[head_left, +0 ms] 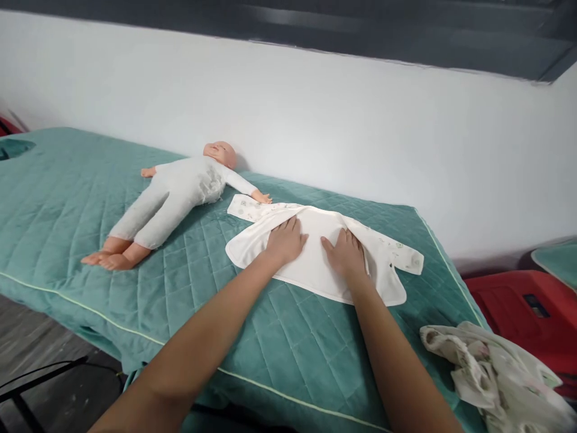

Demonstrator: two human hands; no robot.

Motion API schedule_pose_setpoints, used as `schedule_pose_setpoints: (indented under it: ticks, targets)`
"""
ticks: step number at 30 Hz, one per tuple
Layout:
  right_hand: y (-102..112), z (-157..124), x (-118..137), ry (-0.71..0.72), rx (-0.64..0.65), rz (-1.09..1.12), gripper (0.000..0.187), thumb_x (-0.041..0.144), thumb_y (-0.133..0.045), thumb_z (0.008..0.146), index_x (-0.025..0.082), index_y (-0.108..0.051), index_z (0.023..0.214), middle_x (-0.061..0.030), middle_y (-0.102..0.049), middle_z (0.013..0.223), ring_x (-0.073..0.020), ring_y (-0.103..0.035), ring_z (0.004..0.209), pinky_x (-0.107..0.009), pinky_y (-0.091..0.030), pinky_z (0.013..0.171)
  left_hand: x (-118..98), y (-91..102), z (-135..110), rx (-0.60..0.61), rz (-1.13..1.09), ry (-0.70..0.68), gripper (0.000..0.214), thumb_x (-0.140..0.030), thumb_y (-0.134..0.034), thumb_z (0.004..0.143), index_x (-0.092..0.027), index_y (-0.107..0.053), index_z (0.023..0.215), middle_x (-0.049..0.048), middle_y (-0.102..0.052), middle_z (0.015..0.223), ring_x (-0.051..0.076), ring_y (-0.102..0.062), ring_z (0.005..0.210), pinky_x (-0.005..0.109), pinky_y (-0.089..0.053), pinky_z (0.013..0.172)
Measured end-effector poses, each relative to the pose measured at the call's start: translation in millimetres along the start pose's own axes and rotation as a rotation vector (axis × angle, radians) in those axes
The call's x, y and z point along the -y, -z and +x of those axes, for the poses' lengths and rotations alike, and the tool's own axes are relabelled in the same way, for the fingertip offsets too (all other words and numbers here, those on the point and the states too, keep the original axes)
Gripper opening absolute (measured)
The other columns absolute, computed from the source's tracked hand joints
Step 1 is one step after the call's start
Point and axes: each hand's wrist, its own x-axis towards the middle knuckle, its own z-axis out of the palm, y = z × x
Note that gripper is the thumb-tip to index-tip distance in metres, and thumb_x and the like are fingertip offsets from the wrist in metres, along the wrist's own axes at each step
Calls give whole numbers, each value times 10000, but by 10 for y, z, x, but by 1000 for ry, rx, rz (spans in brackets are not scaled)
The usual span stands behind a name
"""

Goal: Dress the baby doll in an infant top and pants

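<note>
A small white baby jacket (315, 264) with printed sleeves lies spread on the green quilted cover, its front opened out to both sides. My left hand (287, 242) rests flat on the inside of the jacket, fingertips by the left front panel. On the other side my right hand (346, 252) lies with its thumb apart, its fingers partly under the edge of the right front panel. Both hands are open. A baby doll (180, 186) in a pale body lies on its back to the left, one hand close to the jacket's left sleeve.
The green quilted cover (189, 300) has a pale piped edge along the front. Crumpled white printed cloths (496, 367) lie at the right corner. A red plastic chair (518, 300) stands beyond the right edge. A white wall (360, 132) runs behind.
</note>
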Motion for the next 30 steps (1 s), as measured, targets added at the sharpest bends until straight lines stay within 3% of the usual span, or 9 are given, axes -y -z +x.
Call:
schedule_pose_setpoints:
  ticks: [4, 8, 11, 17, 22, 26, 30]
  targets:
    - [40, -1, 1, -15, -13, -29, 744, 496, -390, 991, -53, -360, 1491, -318, -402, 1540, -401, -347, 1466, -500, -251, 1195, 58, 53, 257, -48, -39, 189, 539, -402, -352, 1016, -111, -418, 1464, 210, -476, 1531, 368, -441, 1432, 516, -411, 1136]
    - [39, 4, 20, -27, -46, 24, 708, 485, -418, 968, 10, -375, 1491, -283, -457, 1507, -402, -409, 1416, -510, -288, 1169, 89, 73, 284, -237, -73, 200, 473, -305, -421, 986, -120, -424, 1421, 220, -515, 1469, 349, -494, 1382, 454, -462, 1080]
    - [58, 81, -1, -122, -108, 128, 737, 462, -475, 931, 45, -325, 1519, -268, -451, 1514, -399, -412, 1414, -511, -306, 1163, 119, 68, 285, -286, -107, 187, 450, -268, -442, 969, -113, -429, 1392, 217, -549, 1419, 336, -534, 1337, 437, -464, 1072]
    - [36, 195, -59, -240, -209, 275, 762, 407, -563, 846, 103, -301, 1494, -256, -444, 1497, -406, -413, 1401, -528, -313, 1155, 119, 33, 347, -206, -90, 206, 462, -274, -449, 960, -133, -418, 1399, 215, -585, 1368, 345, -589, 1254, 452, -498, 1010]
    - [19, 204, -109, -246, -220, 333, 823, 422, -571, 828, 98, -239, 1509, -258, -423, 1506, -391, -430, 1396, -503, -340, 1152, 124, 21, 379, -168, -55, 168, 496, -276, -413, 978, -161, -399, 1460, 196, -517, 1478, 337, -501, 1373, 463, -443, 1104]
    - [53, 148, -73, -222, -195, 276, 804, 400, -557, 846, 51, -268, 1510, -274, -462, 1480, -394, -452, 1382, -498, -341, 1154, 112, 37, 351, -140, -37, 151, 448, -274, -373, 997, -143, -470, 1415, 211, -563, 1425, 338, -502, 1374, 490, -429, 1117]
    - [3, 4, 40, -105, -166, 108, 662, 340, -459, 921, -5, -360, 1477, -302, -467, 1491, -402, -414, 1420, -535, -275, 1184, -14, -17, 206, -124, 11, 168, 490, -308, -341, 1010, -86, -480, 1425, 227, -525, 1482, 344, -464, 1411, 509, -387, 1156]
